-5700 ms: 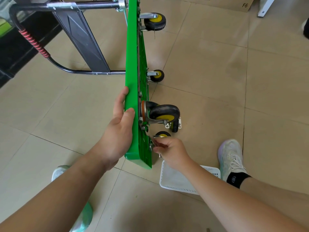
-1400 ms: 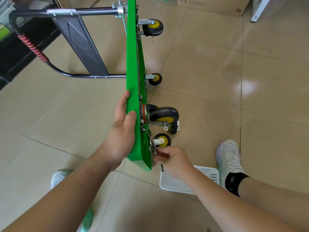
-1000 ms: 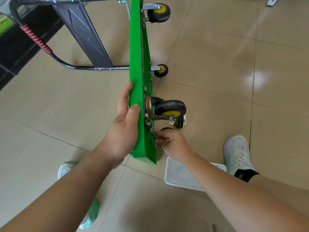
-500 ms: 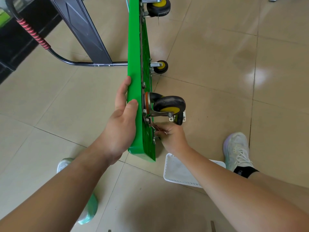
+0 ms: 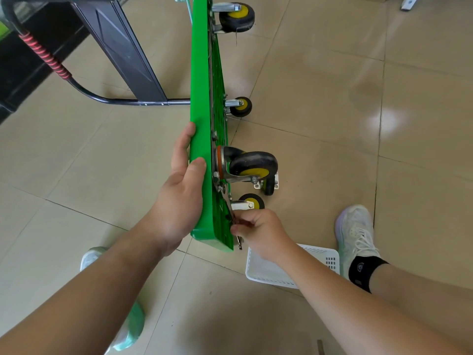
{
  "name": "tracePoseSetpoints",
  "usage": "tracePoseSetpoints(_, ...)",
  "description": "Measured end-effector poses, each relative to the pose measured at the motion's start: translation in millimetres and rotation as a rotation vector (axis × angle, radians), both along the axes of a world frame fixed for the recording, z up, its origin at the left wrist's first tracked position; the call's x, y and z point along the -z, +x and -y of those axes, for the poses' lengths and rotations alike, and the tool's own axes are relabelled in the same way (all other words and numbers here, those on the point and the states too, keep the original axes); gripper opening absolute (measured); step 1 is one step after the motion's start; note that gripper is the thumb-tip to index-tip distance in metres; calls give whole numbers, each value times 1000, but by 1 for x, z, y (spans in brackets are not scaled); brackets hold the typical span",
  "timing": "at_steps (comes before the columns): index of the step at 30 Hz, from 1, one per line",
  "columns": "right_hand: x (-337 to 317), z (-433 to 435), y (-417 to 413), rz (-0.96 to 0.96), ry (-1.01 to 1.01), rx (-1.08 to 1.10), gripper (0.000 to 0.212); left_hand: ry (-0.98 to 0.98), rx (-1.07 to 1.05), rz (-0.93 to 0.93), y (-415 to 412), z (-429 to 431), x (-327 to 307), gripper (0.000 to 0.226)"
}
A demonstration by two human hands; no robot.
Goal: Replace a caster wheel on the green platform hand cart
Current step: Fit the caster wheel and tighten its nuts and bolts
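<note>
Tiled floor below; cart on edge, left hand clasping its deck. Right hand, nearer the caster, pinches a wrench running up to its plate.

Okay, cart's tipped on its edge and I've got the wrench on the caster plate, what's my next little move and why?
Probably swing the wrench through another short turn. Your right hand has it on a bolt at the plate of the big caster, and your left hand steadies the green deck. Whether the bolt is tight cannot be seen.
</note>
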State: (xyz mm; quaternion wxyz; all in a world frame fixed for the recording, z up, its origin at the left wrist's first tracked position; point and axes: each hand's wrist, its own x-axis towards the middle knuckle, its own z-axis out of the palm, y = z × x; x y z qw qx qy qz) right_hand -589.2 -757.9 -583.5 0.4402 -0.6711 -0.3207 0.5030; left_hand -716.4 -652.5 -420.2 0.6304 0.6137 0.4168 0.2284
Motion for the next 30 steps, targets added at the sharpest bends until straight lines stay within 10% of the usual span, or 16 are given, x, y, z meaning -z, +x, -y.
tracePoseSetpoints(7,-35,14,-5,52,-51,-15,23,-5,-6,-15,0,2,-3,54)
tracePoseSetpoints(16,-94,27,-19,-342,-96,73,6,12,-10,-43,3,4,-6,51)
tracePoseSetpoints(30,-19,10,6,205,-56,-27,25,-12,-12,-6,3,3,-4,58)
